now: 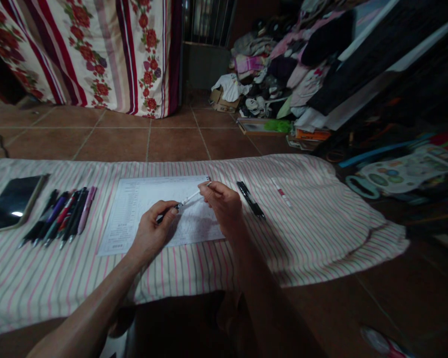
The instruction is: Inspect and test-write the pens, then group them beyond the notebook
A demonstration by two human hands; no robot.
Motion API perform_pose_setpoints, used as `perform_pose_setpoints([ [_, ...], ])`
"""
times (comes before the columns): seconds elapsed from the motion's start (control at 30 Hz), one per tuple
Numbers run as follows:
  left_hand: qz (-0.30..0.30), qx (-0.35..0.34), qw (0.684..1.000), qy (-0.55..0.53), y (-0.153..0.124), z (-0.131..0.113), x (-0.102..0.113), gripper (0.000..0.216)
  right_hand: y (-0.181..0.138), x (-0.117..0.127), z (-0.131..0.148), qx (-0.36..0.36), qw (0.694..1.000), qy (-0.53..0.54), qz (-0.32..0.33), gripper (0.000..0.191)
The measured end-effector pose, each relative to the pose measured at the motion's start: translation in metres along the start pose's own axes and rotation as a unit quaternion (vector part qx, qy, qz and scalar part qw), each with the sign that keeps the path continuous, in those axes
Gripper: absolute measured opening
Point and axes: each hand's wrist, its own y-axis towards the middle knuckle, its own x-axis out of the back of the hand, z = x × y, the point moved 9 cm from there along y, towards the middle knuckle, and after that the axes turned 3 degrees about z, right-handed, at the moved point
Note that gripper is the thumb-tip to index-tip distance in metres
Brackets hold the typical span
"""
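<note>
Above a sheet of printed paper [125, 211], both hands are closed on a slim pen-like thing. My left hand [155, 223] pinches its black part, a black pen barrel [160, 219]. A thin white stick [190, 197] runs from there up to the fingers of my right hand [222, 203], which grip its far end. Whether the white stick sits inside the black barrel or only touches it, I cannot tell. Just right of my right hand lies a black pen [251, 200]. Farther right is a white stick with a red band [281, 193].
Several pens [59, 216] lie side by side on the striped cloth [321, 223], left of the paper. A phone [15, 201] rests at the far left. Beyond the cloth are a tiled floor, a floral curtain [97, 54], heaped clothes [283, 64] and a plastic toy [403, 171].
</note>
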Motion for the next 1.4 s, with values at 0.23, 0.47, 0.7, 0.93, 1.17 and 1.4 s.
perform_pose_setpoints([
  [0.23, 0.01, -0.001, 1.0, 0.004, 0.0, 0.0, 0.0, 0.02, -0.001, -0.017, -0.005, 0.012, 0.998, -0.003, 0.062, 0.021],
  [0.47, 0.014, 0.011, 0.999, -0.031, -0.001, -0.003, -0.001, 0.019, -0.004, -0.031, -0.008, 0.015, 0.995, 0.002, 0.101, 0.023],
  [0.7, 0.021, 0.021, 0.998, -0.051, -0.002, -0.001, -0.002, 0.018, -0.006, -0.038, -0.011, 0.015, 0.993, 0.012, 0.114, 0.024],
  [0.93, 0.019, 0.018, 0.999, -0.046, -0.001, 0.001, 0.0, 0.016, -0.007, -0.044, -0.012, 0.006, 0.99, 0.023, 0.139, 0.025],
  [1.17, 0.012, 0.032, 0.998, -0.043, -0.001, 0.003, 0.001, 0.018, -0.007, -0.045, -0.016, -0.01, 0.99, 0.061, 0.125, 0.024],
  [1.4, 0.028, 0.019, 0.999, 0.013, -0.001, -0.001, -0.001, 0.026, -0.01, -0.049, -0.02, -0.03, 0.988, 0.075, 0.128, 0.023],
])
